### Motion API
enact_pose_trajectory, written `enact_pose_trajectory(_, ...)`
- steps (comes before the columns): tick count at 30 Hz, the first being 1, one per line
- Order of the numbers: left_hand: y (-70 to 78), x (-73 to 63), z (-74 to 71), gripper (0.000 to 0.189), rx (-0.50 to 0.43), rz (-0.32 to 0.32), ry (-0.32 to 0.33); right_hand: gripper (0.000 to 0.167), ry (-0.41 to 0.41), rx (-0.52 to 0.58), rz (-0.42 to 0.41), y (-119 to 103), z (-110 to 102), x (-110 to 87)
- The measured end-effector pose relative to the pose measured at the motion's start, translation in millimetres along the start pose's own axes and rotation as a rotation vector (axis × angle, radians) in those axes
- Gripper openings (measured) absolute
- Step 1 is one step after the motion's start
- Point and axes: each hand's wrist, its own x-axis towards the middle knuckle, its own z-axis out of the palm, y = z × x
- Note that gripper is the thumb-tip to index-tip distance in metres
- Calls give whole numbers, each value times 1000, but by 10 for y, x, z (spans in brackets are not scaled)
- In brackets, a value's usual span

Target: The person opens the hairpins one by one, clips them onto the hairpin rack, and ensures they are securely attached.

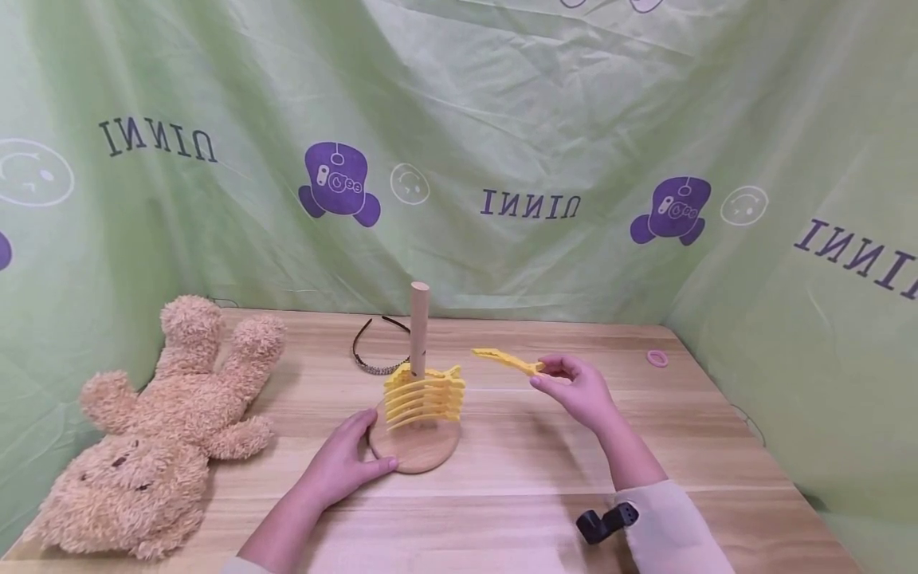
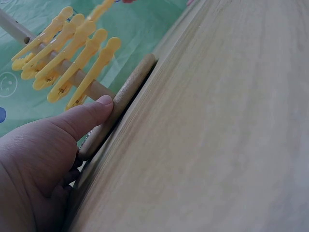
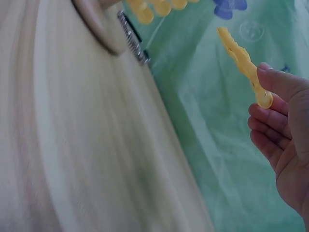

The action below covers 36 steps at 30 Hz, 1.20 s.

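Observation:
A wooden stand has a round base and an upright post. Several yellow alligator hair clips are stacked one above another around the lower part of the post. My left hand grips the left edge of the base, its thumb over the rim. To the right of the post, above the table, my right hand pinches one more yellow hair clip by its end between thumb and fingers. The clip points left toward the stand, apart from the stack; its jaws look closed.
A dark headband with a beaded band lies behind the stand. On the left a fluffy teddy bear lies on its back. A pink hair tie lies at the far right. Green printed cloth hangs around the wooden table.

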Motion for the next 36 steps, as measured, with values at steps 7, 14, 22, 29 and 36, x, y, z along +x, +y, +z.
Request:
enact_pose_trajectory(7,2,6,5,94,2,1,1,32,-29,8,-68,-321,-11,-30)
enact_pose_trajectory(14,12,0,21,93,-11,1,-2,25,-78,-38,-126,-595,115,12)
enact_pose_trajectory(22,28,-2,33,93,-9,12,-1,23,-133,-72,-221,-813,357,70)
enact_pose_trajectory(29,22,1,52,93,-11,14,1,24,-178,-91,-244,-883,480,108)
enact_pose_trajectory(36,38,-13,36,93,4,21,4,23,-187,-91,-269,-886,533,119)
